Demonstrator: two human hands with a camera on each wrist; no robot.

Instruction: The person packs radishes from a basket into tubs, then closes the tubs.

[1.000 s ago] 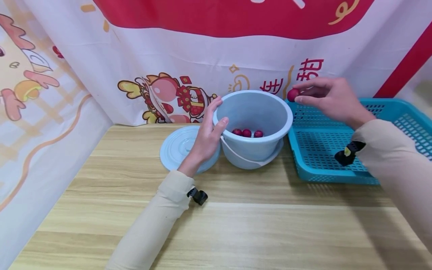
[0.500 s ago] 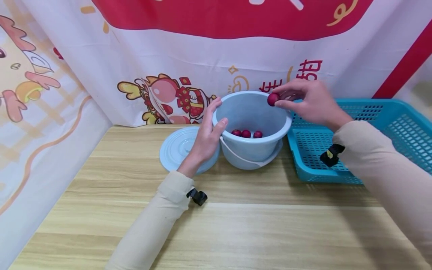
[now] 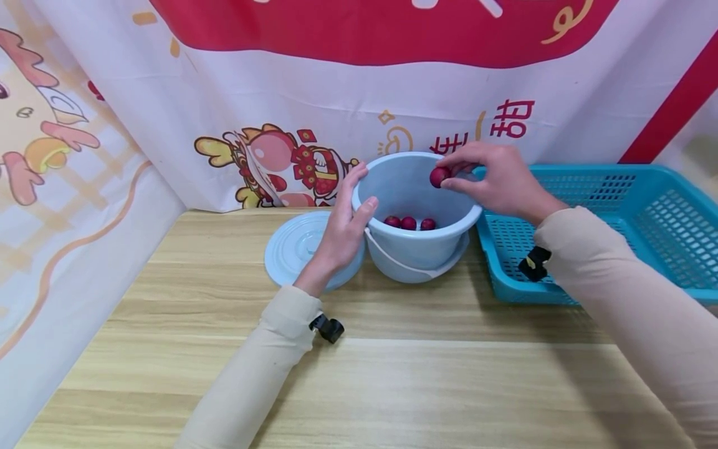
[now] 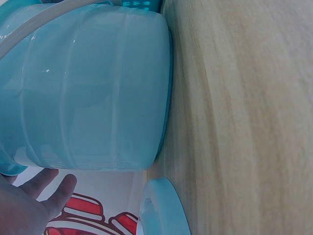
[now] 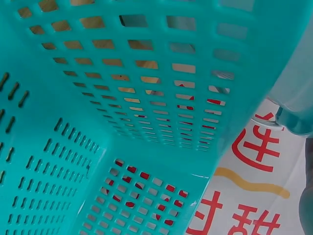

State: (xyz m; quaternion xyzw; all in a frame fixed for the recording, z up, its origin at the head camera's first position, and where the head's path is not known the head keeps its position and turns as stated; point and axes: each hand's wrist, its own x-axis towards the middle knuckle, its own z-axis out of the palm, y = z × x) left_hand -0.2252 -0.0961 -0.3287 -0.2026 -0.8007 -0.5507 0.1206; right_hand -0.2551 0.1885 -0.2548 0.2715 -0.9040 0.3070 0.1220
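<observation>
A pale blue bucket point(image 3: 415, 249) stands on the table, with several small dark red round fruits point(image 3: 409, 223) at its bottom. My left hand point(image 3: 343, 227) rests against the bucket's left rim, fingers and thumb fairly straight; in the left wrist view its fingers point(image 4: 58, 193) lie beside the bucket wall. Over the bucket's mouth, near the right rim, my right hand point(image 3: 499, 181) pinches another small dark red round fruit point(image 3: 440, 177) between thumb and fingertips. The right wrist view shows only a dark sliver of that hand at its right edge; the fruit is not visible there.
A teal slotted basket point(image 3: 505, 290) stands right of the bucket, under my right forearm. The bucket's round lid point(image 3: 286, 249) lies flat at its left, and the white handle point(image 3: 395, 262) hangs down in front. A printed cloth point(image 3: 314, 87) hangs behind the table.
My right hand has moved left from over the basket to over the bucket's mouth and lowered slightly, still pinching the fruit. The left hand and bucket stay in place.
</observation>
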